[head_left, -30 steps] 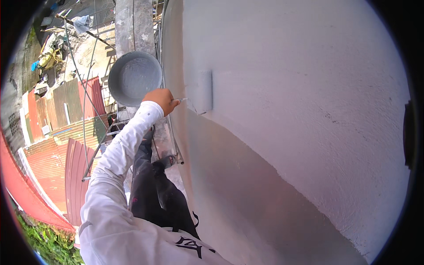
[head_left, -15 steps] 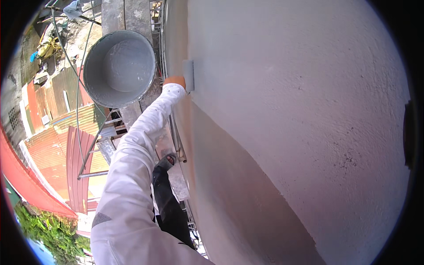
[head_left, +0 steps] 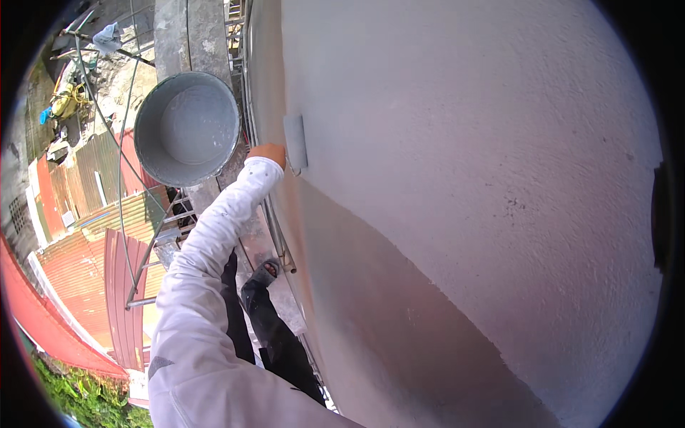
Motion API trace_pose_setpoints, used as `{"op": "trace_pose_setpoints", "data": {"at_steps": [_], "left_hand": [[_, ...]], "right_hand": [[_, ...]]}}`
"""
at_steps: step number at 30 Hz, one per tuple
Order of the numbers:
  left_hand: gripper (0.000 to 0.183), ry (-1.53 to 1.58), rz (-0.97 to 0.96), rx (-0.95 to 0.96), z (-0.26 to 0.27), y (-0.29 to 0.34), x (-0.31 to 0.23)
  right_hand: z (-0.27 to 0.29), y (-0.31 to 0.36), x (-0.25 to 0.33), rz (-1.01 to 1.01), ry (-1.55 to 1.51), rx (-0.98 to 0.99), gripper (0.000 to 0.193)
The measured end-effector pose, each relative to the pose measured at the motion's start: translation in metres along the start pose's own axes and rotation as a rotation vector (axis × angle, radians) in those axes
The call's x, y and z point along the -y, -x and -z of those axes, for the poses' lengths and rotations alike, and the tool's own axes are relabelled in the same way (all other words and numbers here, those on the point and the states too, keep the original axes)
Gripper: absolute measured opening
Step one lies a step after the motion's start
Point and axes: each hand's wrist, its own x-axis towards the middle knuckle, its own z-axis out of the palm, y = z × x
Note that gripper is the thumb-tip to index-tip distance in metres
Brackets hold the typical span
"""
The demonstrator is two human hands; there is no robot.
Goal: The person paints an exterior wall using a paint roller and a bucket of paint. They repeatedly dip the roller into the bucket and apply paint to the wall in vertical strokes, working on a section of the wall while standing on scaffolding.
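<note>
My left hand (head_left: 267, 153) is closed around the handle of a paint roller, which its fingers mostly hide. The roller's grey sleeve (head_left: 295, 141) lies against the wall (head_left: 457, 128), close to its left edge. Pale grey coating covers the upper and right part of the wall, while a darker brownish-grey area (head_left: 399, 307) spreads below a slanting boundary. To the left of the hand, a large round grey bucket (head_left: 148, 146) stands on the planks with grey liquid (head_left: 196, 125) inside. A long white sleeve covers my left arm. My right hand is out of view.
Narrow scaffold planks (head_left: 171, 36) run beside the wall, with metal tubes (head_left: 278, 239) along the gap. My sandalled foot (head_left: 265, 271) rests on them. Thin scaffold bars (head_left: 121, 185) cross at the left; far below lie corrugated roofs (head_left: 75, 267) and greenery (head_left: 85, 396).
The view has shifted, so the bucket sits lower and further left. My left hand and the roller appear lower, with the roller tilted slightly. More of my legs shows.
</note>
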Motion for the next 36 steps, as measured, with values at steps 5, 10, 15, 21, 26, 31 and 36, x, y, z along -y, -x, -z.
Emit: {"op": "trace_pose_setpoints", "data": {"at_steps": [5, 10, 15, 21, 26, 31, 36], "left_hand": [[0.031, 0.052, -0.075, -0.050, 0.119, 0.139, -0.021], [0.035, 0.100, -0.136, -0.074, 0.234, 0.270, -0.042], [0.035, 0.111, -0.265, -0.134, 0.328, 0.382, -0.064], [0.036, 0.142, -0.448, -0.273, 0.418, 0.504, -0.088], [0.032, 0.206, -0.641, -0.421, 0.472, 0.588, -0.106], [0.035, 0.279, -0.699, -0.458, 0.516, 0.657, -0.132], [0.035, 0.518, -0.771, -0.545, 0.540, 0.706, -0.161]], "right_hand": [[0.024, -0.025, -0.054, -0.094, 0.032, -0.023, 0.072], [0.046, -0.052, -0.105, -0.194, 0.082, -0.046, 0.072], [0.074, -0.069, -0.155, -0.312, 0.125, -0.045, 0.072], [0.081, -0.078, -0.197, -0.453, 0.152, -0.019, 0.071], [0.086, -0.078, -0.214, -0.528, 0.180, -0.003, 0.072], [0.086, -0.072, -0.225, -0.534, 0.190, -0.020, 0.072], [0.093, -0.080, -0.229, -0.596, 0.158, 0.005, 0.070]]}}
